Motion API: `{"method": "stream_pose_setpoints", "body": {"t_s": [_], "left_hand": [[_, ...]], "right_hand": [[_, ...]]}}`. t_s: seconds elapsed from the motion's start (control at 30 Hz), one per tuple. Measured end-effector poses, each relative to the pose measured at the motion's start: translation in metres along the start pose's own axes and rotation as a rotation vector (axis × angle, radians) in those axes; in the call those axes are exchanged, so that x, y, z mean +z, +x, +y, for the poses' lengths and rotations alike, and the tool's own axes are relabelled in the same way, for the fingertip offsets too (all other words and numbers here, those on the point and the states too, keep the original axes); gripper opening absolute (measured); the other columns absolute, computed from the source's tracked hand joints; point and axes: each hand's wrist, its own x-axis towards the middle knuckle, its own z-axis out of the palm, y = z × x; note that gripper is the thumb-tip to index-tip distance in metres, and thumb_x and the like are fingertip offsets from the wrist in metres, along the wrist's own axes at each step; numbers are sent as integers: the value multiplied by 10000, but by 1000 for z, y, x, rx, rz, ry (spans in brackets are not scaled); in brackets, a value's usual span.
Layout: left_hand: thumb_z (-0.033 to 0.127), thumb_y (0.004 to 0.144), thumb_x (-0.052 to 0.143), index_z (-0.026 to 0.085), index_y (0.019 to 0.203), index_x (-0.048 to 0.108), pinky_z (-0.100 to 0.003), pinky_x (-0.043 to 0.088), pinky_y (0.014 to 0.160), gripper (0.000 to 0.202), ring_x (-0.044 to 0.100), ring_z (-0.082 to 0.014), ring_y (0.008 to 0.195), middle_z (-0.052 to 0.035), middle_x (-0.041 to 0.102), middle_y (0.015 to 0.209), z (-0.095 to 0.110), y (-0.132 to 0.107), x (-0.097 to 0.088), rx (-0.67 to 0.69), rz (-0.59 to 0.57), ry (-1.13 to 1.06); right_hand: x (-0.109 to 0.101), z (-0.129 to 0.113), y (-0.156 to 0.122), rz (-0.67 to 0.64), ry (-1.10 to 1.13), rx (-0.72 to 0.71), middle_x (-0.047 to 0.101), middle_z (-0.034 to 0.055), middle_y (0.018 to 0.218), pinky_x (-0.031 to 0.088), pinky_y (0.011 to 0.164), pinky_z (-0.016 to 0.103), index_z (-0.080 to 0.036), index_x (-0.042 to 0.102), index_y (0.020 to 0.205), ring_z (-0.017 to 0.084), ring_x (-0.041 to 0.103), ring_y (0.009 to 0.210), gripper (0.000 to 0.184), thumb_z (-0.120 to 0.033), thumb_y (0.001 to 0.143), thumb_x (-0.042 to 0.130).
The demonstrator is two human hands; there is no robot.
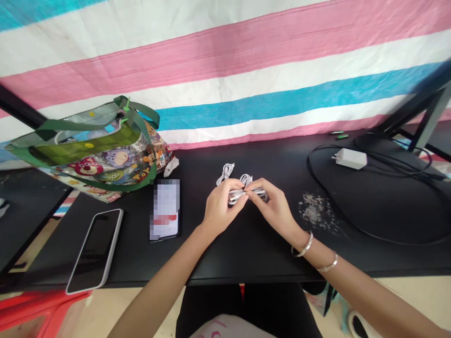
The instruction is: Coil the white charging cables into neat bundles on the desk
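Note:
Just above the middle of the black table, my left hand and my right hand meet over a coiled white charging cable. Both hands are closed, thumb against fingers, pinching the coil at its middle, where a thin dark tie seems to sit. Parts of the coil are covered by my fingers. Right behind my hands lies a white cable loop; whether it belongs to the held coil I cannot tell. A tied white cable bundle rests on the table slightly farther left.
Left stand a cartoon-print bag with green handles, a phone with a lit screen and a white-edged phone near the edge. Right are small scraps, a white charger plug and a looped black cable. Striped sheeting hangs behind.

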Motion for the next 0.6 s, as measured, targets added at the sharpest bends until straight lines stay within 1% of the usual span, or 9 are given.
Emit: {"method": "stream_pose_setpoints", "body": {"t_s": [0.1,0.17,0.27,0.33,0.4,0.47,0.6], "left_hand": [[285,843,532,234,991,543,-265,480,751,158,665,-164,855,-9,706,959,3,2,-4,-68,-61,12],[290,840,526,251,1011,555,-253,468,694,178,660,-153,760,23,704,868,5,3,-6,-117,-111,38],[281,835,515,264,999,570,-231,430,601,174,605,-126,584,66,653,693,6,4,-7,-171,-162,58],[268,822,522,260,962,577,-221,412,573,151,574,-117,537,77,620,638,6,4,-6,-192,-158,51],[249,805,532,249,907,575,-214,409,567,111,570,-111,541,72,622,645,5,3,-4,-208,-130,27],[229,789,539,235,858,566,-205,410,561,74,566,-106,545,63,628,660,5,3,-3,-223,-104,-11],[206,764,549,213,794,543,-186,390,513,31,508,-86,487,66,583,602,5,4,-1,-226,-64,-87]], "right_hand": [[1,1,0,3,34,4,668,7,742,519,668,282,-219,609,759,154,646,704,141,-333,839,585],[1,1,0,-2,53,24,661,6,744,517,672,287,-222,601,760,155,639,707,162,-362,840,586],[0,0,1,-20,82,66,646,7,738,512,670,299,-226,592,756,159,623,696,215,-425,835,583],[0,0,1,-34,99,91,634,8,730,506,663,303,-225,587,750,159,609,684,248,-460,830,579],[0,0,2,-50,110,113,624,9,725,499,654,302,-222,583,747,156,597,674,268,-479,825,579],[0,1,2,-61,119,123,619,9,729,494,651,297,-219,581,756,153,590,672,267,-478,821,583],[1,1,1,-74,122,124,621,12,760,482,636,284,-220,582,796,147,584,675,230,-449,818,595]]}}
